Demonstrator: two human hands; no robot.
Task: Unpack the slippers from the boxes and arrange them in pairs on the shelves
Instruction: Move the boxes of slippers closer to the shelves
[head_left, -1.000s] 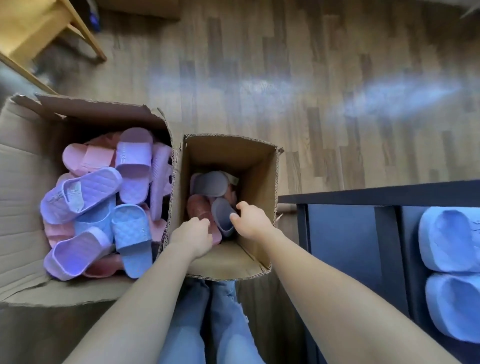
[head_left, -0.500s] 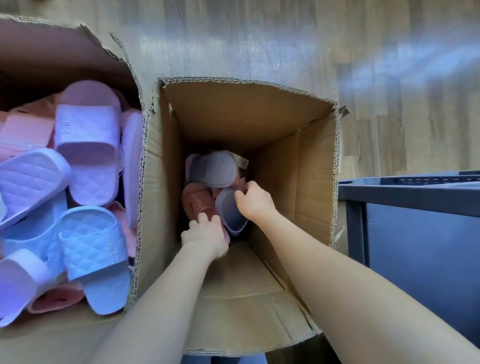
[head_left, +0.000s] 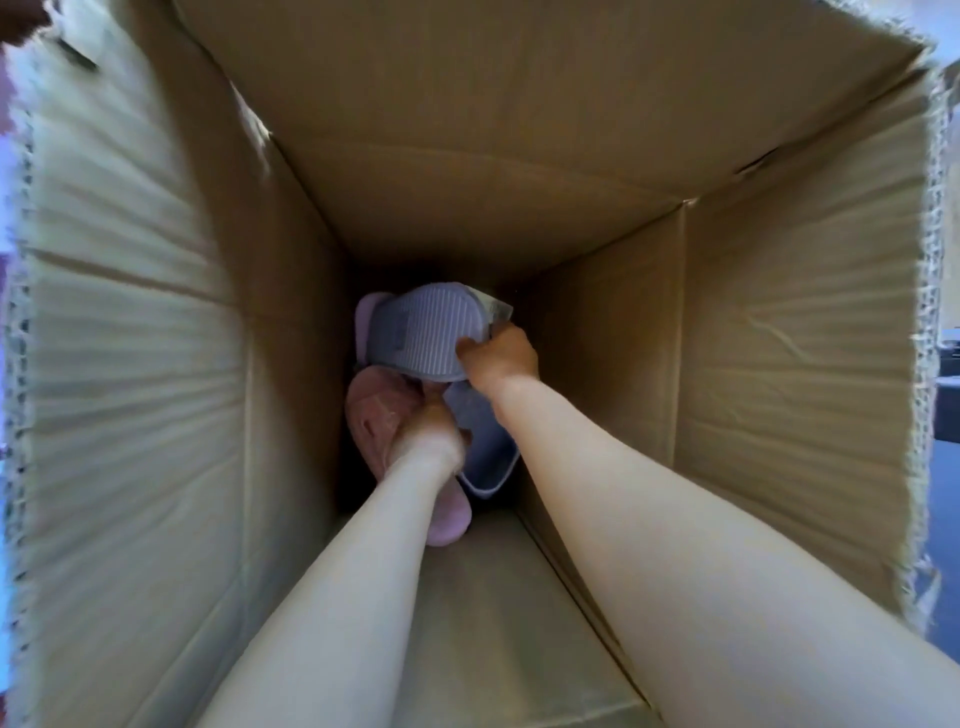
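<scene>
At the bottom of a deep cardboard box (head_left: 156, 395), seen from the head camera looking straight down between its four brown walls, a small heap of slippers lies against the far corner. Both bare forearms reach down into the box.

The right hand (head_left: 501, 361) grips a grey slipper (head_left: 423, 332) turned sole-up, the sole ribbed with fine pale lines. The thumb lies on the sole near its rim and the fingers curl round the edge behind it. A paper tag (head_left: 492, 306) sticks out from the far side of this slipper, just above the hand; its print is too blurred to read. A small rectangular patch on the sole is also unreadable. Part of a lilac slipper (head_left: 366, 317) shows behind the grey one, to the left.

The left hand (head_left: 426, 434) rests on a pink slipper (head_left: 371, 415) lying lengthwise below. Its fingers tuck down out of sight, so whether they hold anything cannot be told. A second grey slipper (head_left: 485, 457) lies just beside the pink one, touching it, under the right wrist.
</scene>
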